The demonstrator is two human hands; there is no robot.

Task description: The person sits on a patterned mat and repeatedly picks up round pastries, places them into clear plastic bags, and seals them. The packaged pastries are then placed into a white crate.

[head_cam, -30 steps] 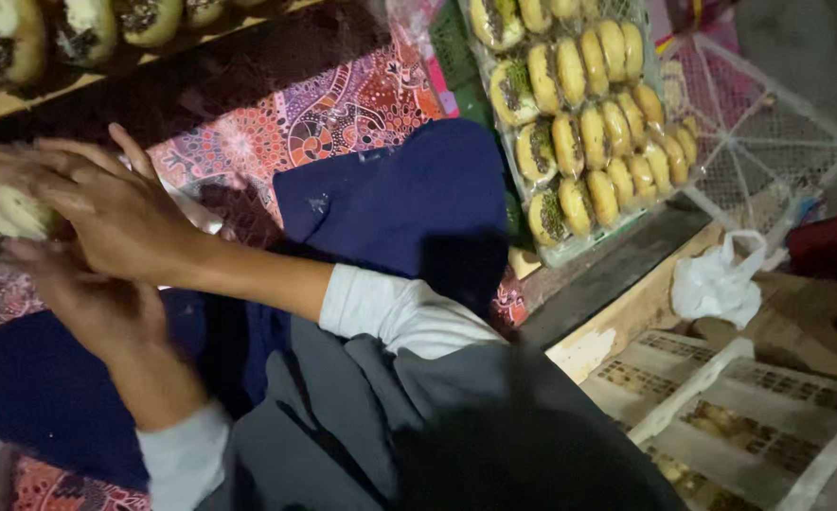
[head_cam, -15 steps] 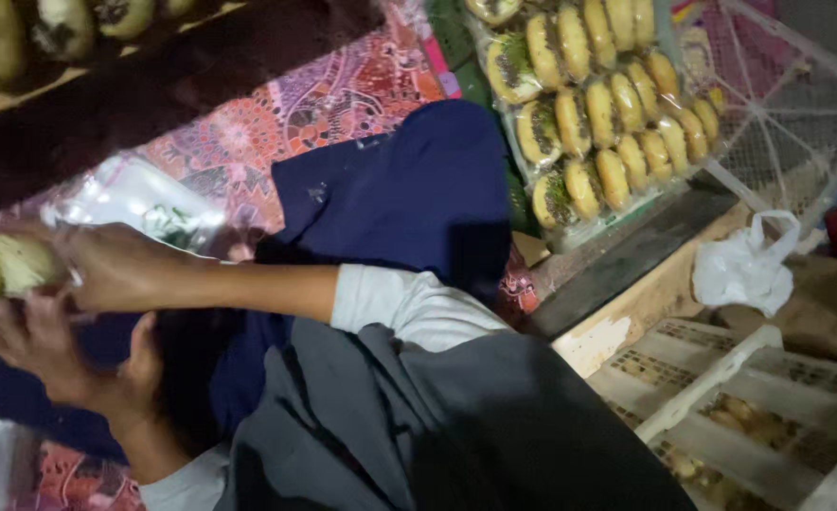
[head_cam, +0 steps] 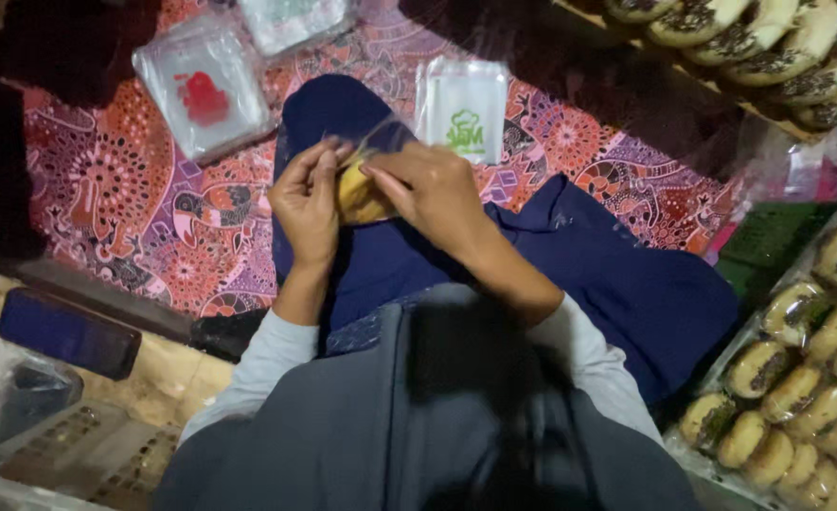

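Observation:
Over my lap, both hands hold a yellowish bun (head_cam: 360, 194) inside a clear plastic bag (head_cam: 387, 135). My left hand (head_cam: 307, 202) grips the bun and bag from the left. My right hand (head_cam: 428, 192) pinches the bag's opening from the right. Beneath them lies my dark blue garment (head_cam: 570, 274) on a red patterned cloth (head_cam: 134, 203). The lower part of the bun is hidden by my fingers.
Stacks of clear bags lie ahead: one with a red print (head_cam: 205, 95), one with a green print (head_cam: 463, 112). Trays of wrapped buns sit at the right (head_cam: 797, 378) and top right (head_cam: 750, 28). A dark phone (head_cam: 66, 333) lies at the left.
The view swung from my left side to straight over my lap. My hands, earlier reaching far left with a bun, are now together in front of me with the bun in a bag.

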